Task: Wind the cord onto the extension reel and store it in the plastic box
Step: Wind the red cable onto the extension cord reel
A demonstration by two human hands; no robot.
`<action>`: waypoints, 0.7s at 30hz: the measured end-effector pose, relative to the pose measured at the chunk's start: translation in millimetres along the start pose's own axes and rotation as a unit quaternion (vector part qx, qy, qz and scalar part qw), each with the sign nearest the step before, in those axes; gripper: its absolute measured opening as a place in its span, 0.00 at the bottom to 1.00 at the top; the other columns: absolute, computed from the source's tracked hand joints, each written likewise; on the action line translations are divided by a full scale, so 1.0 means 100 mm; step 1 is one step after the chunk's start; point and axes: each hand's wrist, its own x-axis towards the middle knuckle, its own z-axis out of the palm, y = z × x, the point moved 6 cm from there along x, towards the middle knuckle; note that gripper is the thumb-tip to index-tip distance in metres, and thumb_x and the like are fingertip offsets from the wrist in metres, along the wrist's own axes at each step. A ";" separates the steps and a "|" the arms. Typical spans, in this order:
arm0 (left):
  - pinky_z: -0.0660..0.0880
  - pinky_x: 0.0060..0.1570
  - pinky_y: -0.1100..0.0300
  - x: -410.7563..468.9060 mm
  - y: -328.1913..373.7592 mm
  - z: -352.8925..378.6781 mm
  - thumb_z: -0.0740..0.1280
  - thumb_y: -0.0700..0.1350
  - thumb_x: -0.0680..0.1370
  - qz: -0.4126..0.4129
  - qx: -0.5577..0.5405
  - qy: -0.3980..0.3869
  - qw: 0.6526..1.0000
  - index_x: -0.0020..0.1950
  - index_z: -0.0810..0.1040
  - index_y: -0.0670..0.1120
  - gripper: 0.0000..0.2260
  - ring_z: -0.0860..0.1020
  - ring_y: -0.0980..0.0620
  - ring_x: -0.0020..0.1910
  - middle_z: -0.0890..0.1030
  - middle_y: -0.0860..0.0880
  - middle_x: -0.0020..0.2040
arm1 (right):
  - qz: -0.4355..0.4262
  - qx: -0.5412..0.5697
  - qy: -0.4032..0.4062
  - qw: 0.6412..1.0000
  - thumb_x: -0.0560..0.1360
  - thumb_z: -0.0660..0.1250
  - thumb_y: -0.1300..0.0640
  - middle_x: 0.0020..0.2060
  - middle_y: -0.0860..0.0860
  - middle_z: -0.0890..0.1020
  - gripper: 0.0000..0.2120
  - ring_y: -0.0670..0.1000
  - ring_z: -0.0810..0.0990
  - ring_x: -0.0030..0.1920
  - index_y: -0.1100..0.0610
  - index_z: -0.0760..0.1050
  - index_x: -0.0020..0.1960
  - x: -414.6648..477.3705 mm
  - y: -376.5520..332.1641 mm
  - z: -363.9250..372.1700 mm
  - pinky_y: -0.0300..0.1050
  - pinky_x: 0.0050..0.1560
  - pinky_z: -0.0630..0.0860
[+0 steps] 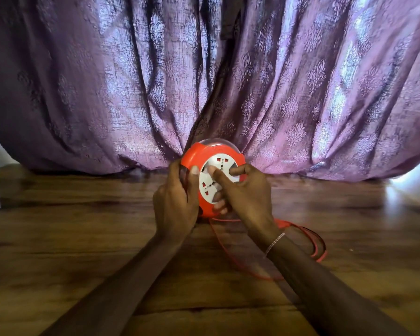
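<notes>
Both forearms reach out over the wood-grain tabletop (83,238), and the loose thin red cord (321,254) lies in long loops under and to the right of my right wrist, running up to the bottom edge of the round orange plastic extension reel (197,153). That reel stands on its edge just ahead of me, close to the purple patterned curtain (107,81), its axis pointing back at me so the white socket disc (224,163) faces my fingers. My left hand (177,197) grips the left rim, thumb on the front, fingers curled behind. My right hand (249,192) presses bent fingertips onto the disc, placed, I judge, to turn it, with slack feeding in from the right. No plastic box shows
</notes>
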 end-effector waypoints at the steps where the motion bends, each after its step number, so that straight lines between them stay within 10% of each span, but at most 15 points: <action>1: 0.73 0.33 0.51 0.00 0.02 0.01 0.56 0.57 0.82 0.001 0.001 0.000 1.000 0.58 0.75 0.43 0.19 0.80 0.38 0.37 0.82 0.44 0.38 | 0.034 0.048 0.001 0.998 0.71 0.79 0.44 0.31 0.60 0.85 0.28 0.55 0.83 0.25 0.60 0.71 0.58 0.00 0.05 0.01 0.44 0.24 0.78; 5: 0.72 0.33 0.50 0.01 0.02 0.01 0.55 0.57 0.82 -0.002 0.004 0.008 1.000 0.56 0.75 0.43 0.19 0.80 0.36 0.37 0.81 0.43 0.37 | 0.052 0.094 -0.028 0.994 0.75 0.76 0.46 0.33 0.60 0.86 0.24 0.55 0.83 0.27 0.60 0.71 0.60 0.01 0.11 0.04 0.46 0.27 0.80; 7: 0.67 0.32 0.53 0.04 -0.03 -0.02 0.54 0.58 0.82 -0.013 0.008 0.018 1.000 0.55 0.74 0.42 0.20 0.80 0.36 0.36 0.80 0.43 0.36 | -0.060 -0.055 -0.029 0.996 0.76 0.74 0.44 0.33 0.54 0.87 0.21 0.53 0.84 0.28 0.55 0.72 0.58 0.06 0.04 0.01 0.54 0.32 0.83; 10: 0.64 0.34 0.55 0.08 -0.11 -0.07 0.54 0.60 0.82 -0.030 -0.001 0.025 0.999 0.52 0.72 0.44 0.20 0.79 0.40 0.37 0.77 0.48 0.37 | -0.292 -0.357 0.040 0.886 0.72 0.72 0.35 0.41 0.48 0.86 0.23 0.55 0.85 0.38 0.48 0.73 0.60 0.00 -0.16 -0.06 0.53 0.38 0.80; 14: 0.63 0.34 0.56 0.12 -0.12 -0.10 0.54 0.59 0.82 -0.020 -0.017 0.028 0.999 0.51 0.72 0.45 0.18 0.79 0.42 0.37 0.77 0.51 0.37 | -0.446 -0.494 0.049 0.745 0.74 0.72 0.39 0.55 0.51 0.80 0.26 0.57 0.83 0.33 0.45 0.74 0.70 -0.18 -0.31 0.02 0.45 0.26 0.71; 21: 0.70 0.36 0.54 0.10 -0.02 -0.07 0.55 0.58 0.82 0.032 -0.008 -0.003 0.999 0.56 0.74 0.45 0.18 0.80 0.41 0.39 0.81 0.47 0.38 | -0.479 -0.542 0.053 0.689 0.74 0.68 0.37 0.36 0.53 0.84 0.30 0.59 0.82 0.29 0.44 0.71 0.73 -0.17 -0.26 0.07 0.45 0.27 0.70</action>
